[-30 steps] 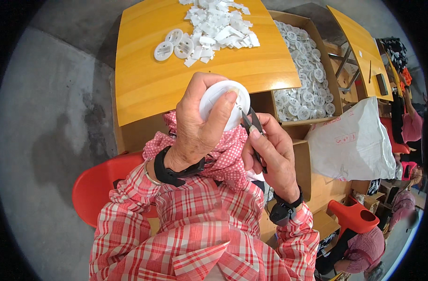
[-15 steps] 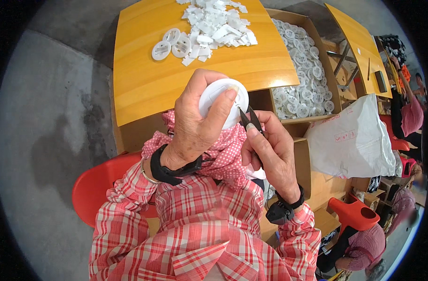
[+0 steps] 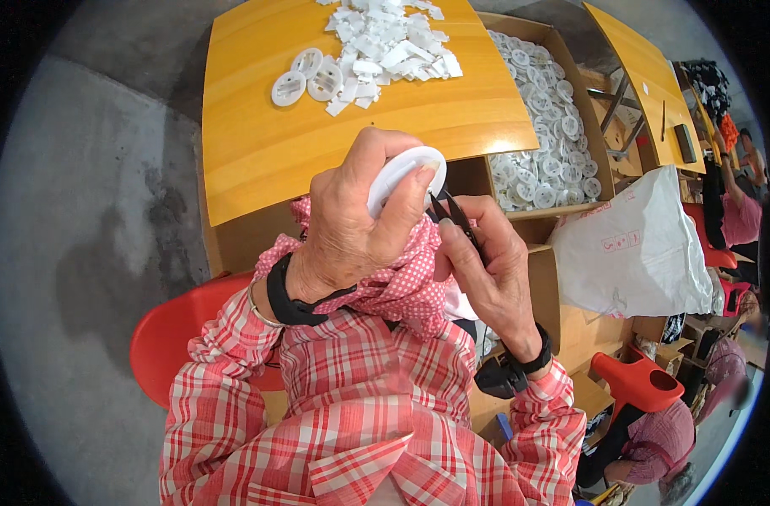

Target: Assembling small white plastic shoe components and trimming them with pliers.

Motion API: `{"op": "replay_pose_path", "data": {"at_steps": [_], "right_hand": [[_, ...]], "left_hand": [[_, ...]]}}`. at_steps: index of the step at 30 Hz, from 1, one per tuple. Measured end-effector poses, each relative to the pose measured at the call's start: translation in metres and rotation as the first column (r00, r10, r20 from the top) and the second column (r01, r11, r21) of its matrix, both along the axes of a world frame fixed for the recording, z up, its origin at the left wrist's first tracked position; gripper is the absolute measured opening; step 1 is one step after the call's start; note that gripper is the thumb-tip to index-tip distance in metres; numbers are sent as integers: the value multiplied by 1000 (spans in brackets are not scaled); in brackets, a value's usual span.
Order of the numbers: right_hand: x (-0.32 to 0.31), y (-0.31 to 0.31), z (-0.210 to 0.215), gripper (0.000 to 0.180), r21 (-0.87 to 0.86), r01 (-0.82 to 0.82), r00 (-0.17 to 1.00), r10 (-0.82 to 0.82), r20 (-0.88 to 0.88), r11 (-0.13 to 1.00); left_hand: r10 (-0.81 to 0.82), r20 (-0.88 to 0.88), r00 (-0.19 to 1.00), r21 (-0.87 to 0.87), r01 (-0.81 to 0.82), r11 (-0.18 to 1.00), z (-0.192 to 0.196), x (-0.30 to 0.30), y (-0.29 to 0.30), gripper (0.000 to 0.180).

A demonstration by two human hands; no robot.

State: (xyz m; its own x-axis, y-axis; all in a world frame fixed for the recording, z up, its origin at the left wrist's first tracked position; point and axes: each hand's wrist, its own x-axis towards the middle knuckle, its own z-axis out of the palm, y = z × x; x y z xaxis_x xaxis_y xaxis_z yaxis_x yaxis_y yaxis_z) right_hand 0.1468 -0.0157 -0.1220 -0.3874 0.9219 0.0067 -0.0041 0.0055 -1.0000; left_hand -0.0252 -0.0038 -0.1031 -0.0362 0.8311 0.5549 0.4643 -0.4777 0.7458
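My left hand [image 3: 355,202] is closed round a white round plastic disc [image 3: 393,175], its thumb pressed along the face. The disc is tilted, so its face shows only in part. In my right hand [image 3: 490,261] are small black thread snips [image 3: 454,212], their pointed blades touching or very close to the disc's right edge. Whether the tips bite into the plastic I cannot tell. Below both hands a pink polka-dot cloth [image 3: 406,278] lies over my lap.
A yellow table [image 3: 275,160] stands ahead, bearing a heap of white plastic pieces [image 3: 397,51] and several white discs [image 3: 289,88]. Right of it, a cardboard box [image 3: 600,160] holds many similar discs. A white sack [image 3: 629,253] and red stool [image 3: 638,384] are farther right, with people beyond.
My left hand has turned the disc, so its face now appears narrower. The snips have shifted slightly with my right hand and stay beside the disc's edge.
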Motion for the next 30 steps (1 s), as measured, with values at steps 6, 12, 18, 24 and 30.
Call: {"op": "replay_pose_path", "data": {"at_steps": [6, 12, 18, 24, 30], "right_hand": [[10, 12, -2, 26, 736, -121, 851, -312, 422, 666], [28, 22, 11, 36, 811, -571, 520, -711, 474, 124], [27, 30, 15, 39, 836, -545, 644, -672, 366, -68], [12, 0, 11, 27, 116, -35, 977, 10, 212, 993], [0, -1, 24, 29, -208, -50, 999, 49, -10, 977]], "left_hand": [[-48, -10, 999, -91, 46, 995, 0, -3, -1, 18], [-141, 106, 984, -333, 169, 928, 1, -10, 1, 18], [-218, 37, 975, -373, 216, 902, -2, -16, 5, 20], [14, 348, 937, -338, 111, 934, 3, -5, 2, 21], [75, 354, 932, -291, 33, 956, 1, -2, 0, 20]]}}
